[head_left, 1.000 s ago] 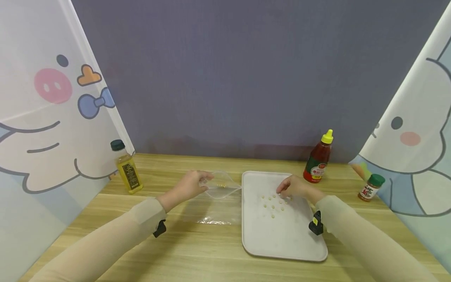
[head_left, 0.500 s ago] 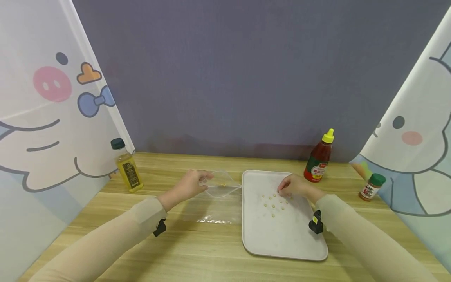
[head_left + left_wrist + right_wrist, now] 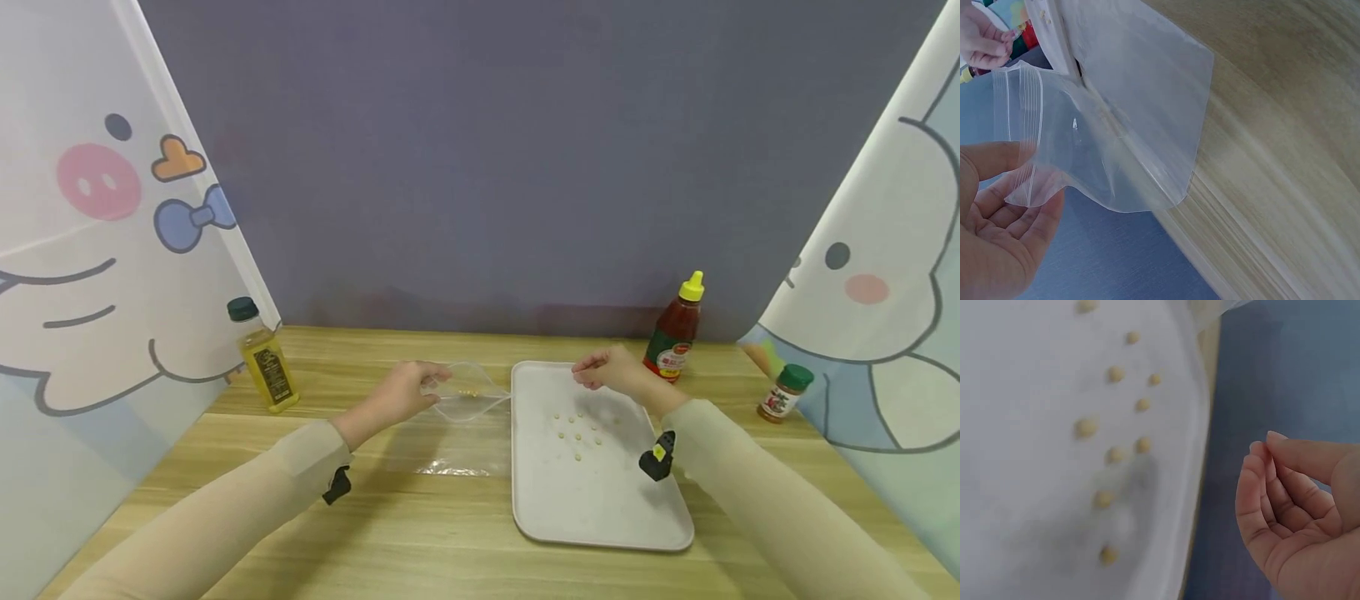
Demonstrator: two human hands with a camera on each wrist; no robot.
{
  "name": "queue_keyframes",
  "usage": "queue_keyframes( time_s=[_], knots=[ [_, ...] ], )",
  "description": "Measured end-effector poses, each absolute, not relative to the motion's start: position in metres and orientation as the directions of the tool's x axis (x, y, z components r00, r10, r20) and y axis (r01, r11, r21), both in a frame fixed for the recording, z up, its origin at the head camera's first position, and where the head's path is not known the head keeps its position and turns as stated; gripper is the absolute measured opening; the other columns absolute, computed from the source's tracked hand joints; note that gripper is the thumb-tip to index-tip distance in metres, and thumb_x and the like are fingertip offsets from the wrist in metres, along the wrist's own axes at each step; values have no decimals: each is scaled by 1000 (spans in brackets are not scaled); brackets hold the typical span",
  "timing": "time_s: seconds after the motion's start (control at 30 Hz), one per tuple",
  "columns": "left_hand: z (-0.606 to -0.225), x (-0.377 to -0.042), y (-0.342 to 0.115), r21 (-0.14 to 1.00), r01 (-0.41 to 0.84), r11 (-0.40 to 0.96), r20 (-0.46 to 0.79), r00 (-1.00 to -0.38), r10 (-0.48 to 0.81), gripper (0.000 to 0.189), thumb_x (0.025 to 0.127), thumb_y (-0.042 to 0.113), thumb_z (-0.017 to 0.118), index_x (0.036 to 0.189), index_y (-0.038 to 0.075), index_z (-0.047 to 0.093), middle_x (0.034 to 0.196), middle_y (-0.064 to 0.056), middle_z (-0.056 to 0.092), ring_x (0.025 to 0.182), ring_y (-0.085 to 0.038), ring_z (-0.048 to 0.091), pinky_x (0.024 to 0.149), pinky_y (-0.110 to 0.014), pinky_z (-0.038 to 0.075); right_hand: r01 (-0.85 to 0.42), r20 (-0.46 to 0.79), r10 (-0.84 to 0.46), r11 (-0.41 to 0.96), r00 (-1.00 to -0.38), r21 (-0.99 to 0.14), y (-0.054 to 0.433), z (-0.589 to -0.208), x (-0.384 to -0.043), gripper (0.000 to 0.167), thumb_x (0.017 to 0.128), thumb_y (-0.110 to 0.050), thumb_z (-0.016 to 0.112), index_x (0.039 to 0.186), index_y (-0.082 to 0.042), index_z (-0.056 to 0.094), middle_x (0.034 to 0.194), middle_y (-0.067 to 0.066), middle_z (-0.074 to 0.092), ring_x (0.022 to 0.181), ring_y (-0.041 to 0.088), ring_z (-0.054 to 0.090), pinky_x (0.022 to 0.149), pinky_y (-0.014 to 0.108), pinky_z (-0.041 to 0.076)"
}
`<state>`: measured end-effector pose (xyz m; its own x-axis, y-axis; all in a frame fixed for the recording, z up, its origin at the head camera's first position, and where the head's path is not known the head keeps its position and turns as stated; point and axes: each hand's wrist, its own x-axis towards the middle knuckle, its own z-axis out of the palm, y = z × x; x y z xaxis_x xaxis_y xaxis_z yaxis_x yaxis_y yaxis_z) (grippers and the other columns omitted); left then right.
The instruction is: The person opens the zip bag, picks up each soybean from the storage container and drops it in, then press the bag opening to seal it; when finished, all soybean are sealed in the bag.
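Note:
My left hand (image 3: 405,392) pinches the rim of a clear zip bag (image 3: 450,454), thumb on one side and fingers on the other. The bag's mouth gapes, and several small yellow beans (image 3: 468,392) show through it. Above the far part of a white tray (image 3: 600,508), my right hand (image 3: 611,371) is raised with thumb and fingertips pressed together, seemingly round a soybean too small to see clearly. Several pale round soybeans (image 3: 1085,427) lie scattered on the tray in the right wrist view, apart from the right hand (image 3: 1297,506).
An oil bottle (image 3: 270,367) stands at the left. Behind the tray's right side is a red sauce bottle (image 3: 670,342) with a yellow cap. A green-lidded spice jar (image 3: 783,393) is further right. A grey partition (image 3: 480,167) bounds the wooden table (image 3: 420,542) at the back.
My right hand has lifted from the beans on the tray and moved up and slightly left. My left hand keeps its hold on the zip bag.

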<state>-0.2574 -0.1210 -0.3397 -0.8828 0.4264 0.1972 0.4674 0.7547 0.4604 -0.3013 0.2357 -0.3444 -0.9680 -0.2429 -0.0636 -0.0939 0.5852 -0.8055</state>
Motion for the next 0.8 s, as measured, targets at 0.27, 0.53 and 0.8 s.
queue_keyframes(
  time_s=[0.27, 0.53, 0.8],
  knots=[
    [-339, -256, -121, 448, 463, 765, 192, -885, 424, 41, 82, 2, 73, 122, 4, 65, 118, -10, 69, 102, -28, 65, 89, -40, 56, -148, -4, -268, 547, -964, -824, 209, -331, -301, 24, 89, -13, 69, 107, 3, 68, 91, 9, 72, 77, 16, 65, 82, 39, 58],
    [-341, -259, -121, 452, 468, 759, 200, -883, 425, 41, 82, 1, 73, 122, 3, 65, 118, -10, 69, 102, -28, 66, 89, -40, 56, -190, 21, -341, 471, -940, -861, 173, -317, -296, 24, 87, -10, 71, 106, 5, 68, 90, 10, 73, 73, 12, 65, 77, 31, 59],
    [-341, -262, -120, 442, 493, 749, 215, -869, 446, 40, 82, 1, 74, 121, 3, 65, 117, -11, 69, 103, -29, 66, 90, -40, 56, -222, 30, -407, 436, -913, -872, 131, -316, -294, 19, 85, -7, 72, 100, 4, 72, 82, 5, 73, 67, 12, 63, 66, 27, 58]
  ],
)
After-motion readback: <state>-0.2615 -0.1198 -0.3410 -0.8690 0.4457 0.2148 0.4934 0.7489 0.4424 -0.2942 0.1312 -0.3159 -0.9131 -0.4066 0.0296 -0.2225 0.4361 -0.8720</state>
